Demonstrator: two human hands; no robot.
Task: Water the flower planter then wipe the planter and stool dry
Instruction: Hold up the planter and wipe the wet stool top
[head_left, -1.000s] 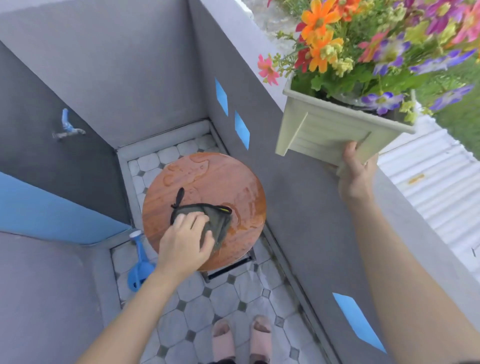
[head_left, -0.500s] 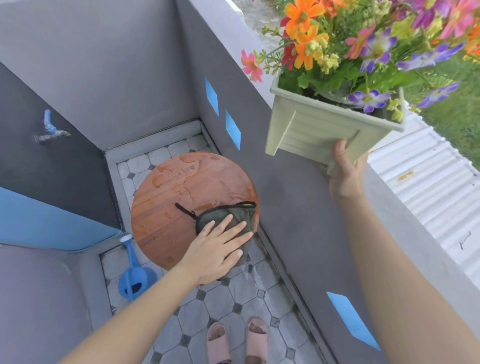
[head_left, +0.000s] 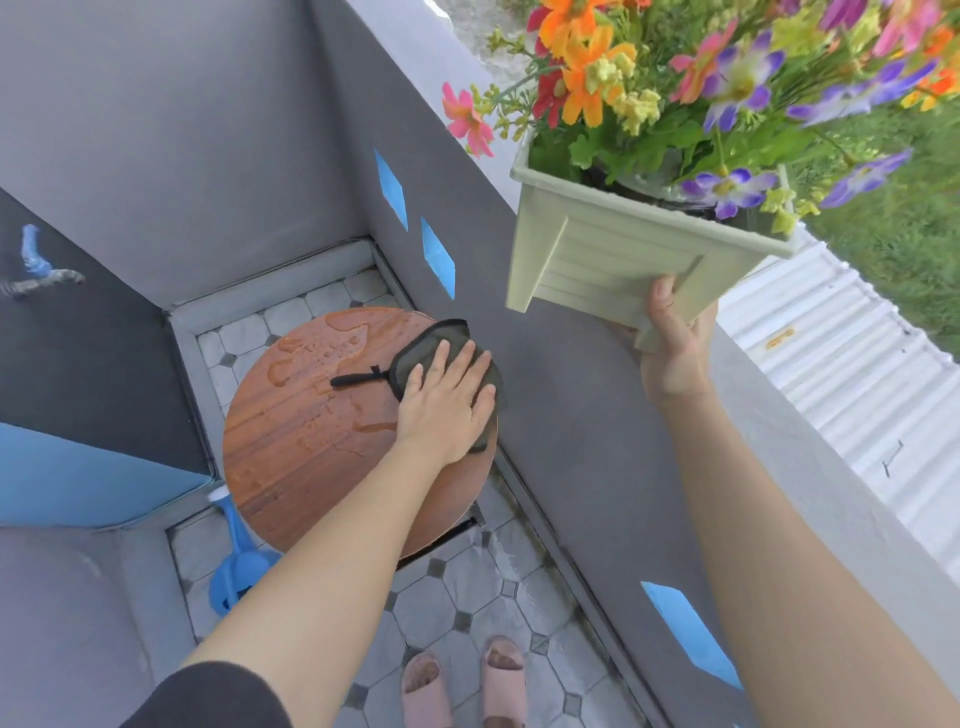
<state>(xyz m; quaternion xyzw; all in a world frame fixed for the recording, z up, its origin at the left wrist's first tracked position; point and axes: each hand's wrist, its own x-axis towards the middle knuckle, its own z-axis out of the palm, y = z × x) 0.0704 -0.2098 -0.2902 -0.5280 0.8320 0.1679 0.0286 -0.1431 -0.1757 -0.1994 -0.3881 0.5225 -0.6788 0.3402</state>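
Left hand (head_left: 447, 400) on cloth (head_left: 422, 344) — planter (head_left: 613, 254) aloft

On stool (head_left: 301, 441) right edge: cloth (head_left: 422, 352); watering can (head_left: 241, 566) on floor (head_left: 467, 587), stool's left; planter (head_left: 613, 260) high right.

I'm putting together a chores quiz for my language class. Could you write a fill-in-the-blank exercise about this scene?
1. While the right hand holds the flower planter aloft, the left hand presses a dark ____ flat on the wooden stool.
2. Drops of ____ lie on the stool's top.
3. A ____ watering can stands on the floor tiles, partly hidden by the stool.

Missing words: cloth; water; blue.
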